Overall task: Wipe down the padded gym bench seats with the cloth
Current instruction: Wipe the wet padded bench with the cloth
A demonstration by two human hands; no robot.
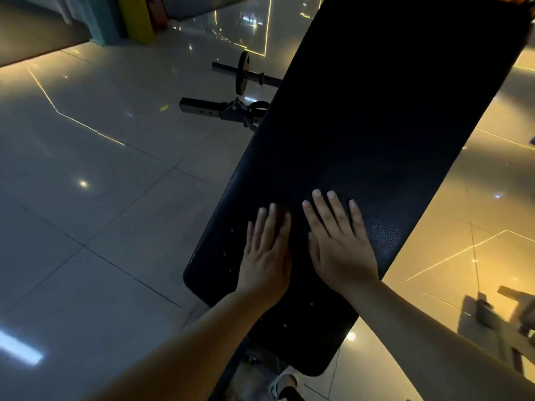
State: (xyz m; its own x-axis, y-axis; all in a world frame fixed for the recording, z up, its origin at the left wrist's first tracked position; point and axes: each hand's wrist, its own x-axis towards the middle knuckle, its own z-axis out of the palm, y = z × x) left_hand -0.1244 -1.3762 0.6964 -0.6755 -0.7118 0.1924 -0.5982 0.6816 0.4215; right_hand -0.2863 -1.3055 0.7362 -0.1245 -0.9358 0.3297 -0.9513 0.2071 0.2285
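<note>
A long black padded bench seat (376, 117) runs from the near centre up to the top right. Both my hands lie flat on its near end, palms down, side by side. My left hand (267, 250) rests near the pad's left edge with its fingers close together. My right hand (338, 244) sits just to its right, fingers slightly spread. A faint darker patch shows under the right fingertips; in this dim light I cannot tell whether it is a cloth. No cloth is plainly visible.
Glossy tiled floor (101, 198) surrounds the bench. A barbell with a weight plate (242, 73) and a metal frame bar (220, 108) lie on the floor left of the pad. Another machine's frame (503, 316) stands at the lower right. My shoe (285, 383) shows below the bench.
</note>
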